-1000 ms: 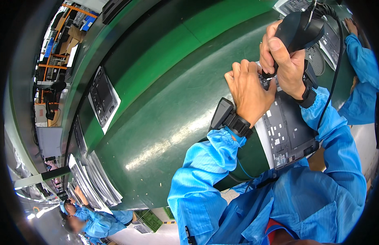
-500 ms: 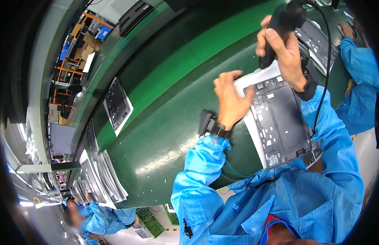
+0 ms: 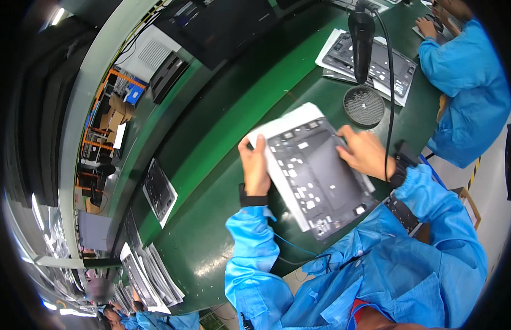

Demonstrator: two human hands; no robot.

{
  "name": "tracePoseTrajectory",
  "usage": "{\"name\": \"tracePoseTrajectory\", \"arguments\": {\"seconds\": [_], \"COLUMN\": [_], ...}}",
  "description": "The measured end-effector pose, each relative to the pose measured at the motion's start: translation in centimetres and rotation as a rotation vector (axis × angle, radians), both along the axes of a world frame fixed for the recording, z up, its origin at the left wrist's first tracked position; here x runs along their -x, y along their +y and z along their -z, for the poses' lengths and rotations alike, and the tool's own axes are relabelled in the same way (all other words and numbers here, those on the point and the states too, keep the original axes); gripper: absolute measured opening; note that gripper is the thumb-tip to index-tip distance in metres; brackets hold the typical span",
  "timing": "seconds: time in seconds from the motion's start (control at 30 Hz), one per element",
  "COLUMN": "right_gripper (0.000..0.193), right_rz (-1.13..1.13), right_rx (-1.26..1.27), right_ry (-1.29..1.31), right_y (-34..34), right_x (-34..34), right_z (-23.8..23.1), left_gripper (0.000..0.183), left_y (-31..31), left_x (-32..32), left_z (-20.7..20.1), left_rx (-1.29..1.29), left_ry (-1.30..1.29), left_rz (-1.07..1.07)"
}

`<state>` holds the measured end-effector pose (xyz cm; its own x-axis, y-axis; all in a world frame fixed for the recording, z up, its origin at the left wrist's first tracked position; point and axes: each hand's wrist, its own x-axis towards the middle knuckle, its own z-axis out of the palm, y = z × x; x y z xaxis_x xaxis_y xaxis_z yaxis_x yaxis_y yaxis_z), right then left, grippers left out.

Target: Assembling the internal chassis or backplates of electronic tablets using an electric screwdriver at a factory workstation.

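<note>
A dark flat panel, like a tablet's housing, with small white patches [image 3: 327,165] is in both my hands over the green bench, tilted, with white sheet material [image 3: 299,116] under it. My left hand [image 3: 254,170] grips the sheet's left edge, thumb on top and fingers behind. On the panel's right side my right hand [image 3: 368,153] has its thumb and fingers closed around the edge; some of those fingers are hidden. Beyond the right hand, a black corded hand-held tool [image 3: 362,52] stands above a round black textured dish or base [image 3: 364,107], apart from my hands.
Similar panels on white sheets [image 3: 398,66] lie at the back right, near a co-worker in a blue sleeve [image 3: 451,60]. Another panel [image 3: 159,190] rests to the left, with a stack of sheets [image 3: 151,275] nearer. The tool's black cord [image 3: 392,82] hangs down by my right wrist.
My right hand has let go of the black corded tool and come down to the panel. My left hand has closed on the sheet's edge. The panel has shifted left and turned.
</note>
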<state>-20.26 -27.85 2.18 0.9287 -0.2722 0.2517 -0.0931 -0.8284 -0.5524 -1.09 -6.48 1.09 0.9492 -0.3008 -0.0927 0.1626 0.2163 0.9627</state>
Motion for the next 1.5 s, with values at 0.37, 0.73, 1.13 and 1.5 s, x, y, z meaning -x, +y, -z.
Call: {"name": "tracePoseTrajectory", "arguments": {"seconds": [0.37,0.73,1.13,1.5], "right_gripper": [0.041,0.024,0.028,0.026], "right_rz": [0.357,0.227,0.253,0.181], "right_rx": [0.259,0.525,0.699,0.878], "right_ry": [-0.442,-0.108,-0.351,-0.539], "right_y": [-8.2,-17.6,-18.9,-19.5], "right_x": [4.3,4.4,3.0,0.7], "right_z": [-2.7,-2.6,-5.6,-9.9], "left_gripper": [0.024,0.025,0.064,0.085], "left_y": [4.3,7.9,-22.2,-33.6], "left_x": [-14.0,-30.6,-4.5,2.2], "left_z": [-0.1,4.3,-2.8,-4.7], "left_rx": [-0.333,-0.824,0.170,0.591], "left_ry": [-0.204,-0.837,0.086,0.555], "left_rz": [-0.027,-0.424,1.447,1.571]}}
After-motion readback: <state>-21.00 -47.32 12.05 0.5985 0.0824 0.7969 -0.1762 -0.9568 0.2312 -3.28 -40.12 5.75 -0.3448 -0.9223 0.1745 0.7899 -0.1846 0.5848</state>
